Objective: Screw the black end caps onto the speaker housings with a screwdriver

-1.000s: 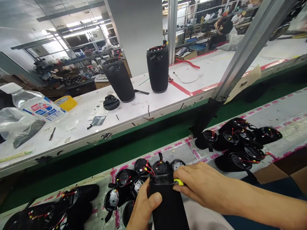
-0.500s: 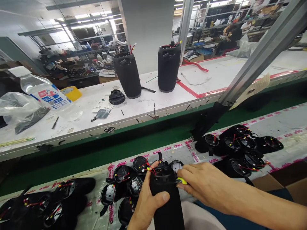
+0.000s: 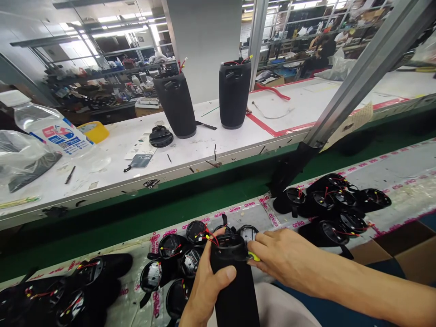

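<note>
My left hand (image 3: 206, 288) is wrapped round a black fabric-covered speaker body (image 3: 236, 290), thumb across its front. The speaker leans slightly, its open top facing up. Red wires with small connectors (image 3: 211, 238) stick out at the top left. At the right side of the rim, my right hand (image 3: 277, 250) is closed on a small yellow-handled tool (image 3: 254, 256). Most of that handle is hidden by the fingers, and I cannot make out its working end. The tool's near end is by the speaker's upper band.
Several open speaker bodies (image 3: 173, 245) lie close behind and left of my hands, others (image 3: 323, 200) at right. On the white shelf (image 3: 200, 156) stand two speakers (image 3: 234, 95), a black cap (image 3: 161, 136), a plastic bottle (image 3: 54, 129) and yellow tape (image 3: 93, 132). A metal post (image 3: 350, 86) slants across the right.
The view has shifted slightly, so the shelf things sit further left. My right hand and the yellow-handled tool stay at the rim; the thin tip seen across the front earlier is now less visible.
</note>
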{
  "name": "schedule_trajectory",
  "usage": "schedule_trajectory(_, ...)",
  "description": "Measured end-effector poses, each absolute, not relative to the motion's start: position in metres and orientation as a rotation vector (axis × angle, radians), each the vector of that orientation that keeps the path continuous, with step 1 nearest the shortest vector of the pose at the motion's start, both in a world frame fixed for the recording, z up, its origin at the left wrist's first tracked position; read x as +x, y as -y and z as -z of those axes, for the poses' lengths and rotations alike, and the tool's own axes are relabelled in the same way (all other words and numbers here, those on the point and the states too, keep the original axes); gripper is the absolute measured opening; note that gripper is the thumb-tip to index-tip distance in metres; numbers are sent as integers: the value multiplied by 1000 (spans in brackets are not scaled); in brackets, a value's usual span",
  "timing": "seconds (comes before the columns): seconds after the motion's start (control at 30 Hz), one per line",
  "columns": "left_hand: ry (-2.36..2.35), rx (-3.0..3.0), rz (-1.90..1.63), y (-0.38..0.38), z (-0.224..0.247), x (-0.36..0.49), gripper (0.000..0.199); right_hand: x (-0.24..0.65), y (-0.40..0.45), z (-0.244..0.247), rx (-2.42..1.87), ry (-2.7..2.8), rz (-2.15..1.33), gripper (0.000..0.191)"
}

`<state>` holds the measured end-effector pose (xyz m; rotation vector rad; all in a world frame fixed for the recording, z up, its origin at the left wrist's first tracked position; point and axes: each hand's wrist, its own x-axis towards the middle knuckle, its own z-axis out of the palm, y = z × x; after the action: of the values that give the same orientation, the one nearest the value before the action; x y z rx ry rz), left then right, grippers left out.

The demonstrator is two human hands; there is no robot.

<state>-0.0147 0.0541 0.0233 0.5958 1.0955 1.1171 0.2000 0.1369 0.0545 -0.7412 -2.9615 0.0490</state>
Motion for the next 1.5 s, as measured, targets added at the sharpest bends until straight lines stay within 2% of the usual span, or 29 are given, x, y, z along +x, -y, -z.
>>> schedule_trajectory(0.3,-1314,704,-1072,-49,-21,-10,85,200,-133,-55,-809,3042,-89,13)
schedule_trajectory(0.43,-1251,682,-1096,-51,-22,-8,87,203,-137,-46,-761,2991,-325,13)
schedule_trajectory(0.6,-1203,606,-1084,-53,-19,-5,87,207,-140,-43,-926,2830,-608,13)
schedule_trajectory(0.9,-1396,785,-1023,-57,-23,-4,86,205,-135,-38,-845,2911,-296,11)
schedule_trajectory(1.5,-1463,800,-998,-56,-30,-3,85,204,-129,-29,-836,2867,-261,13)
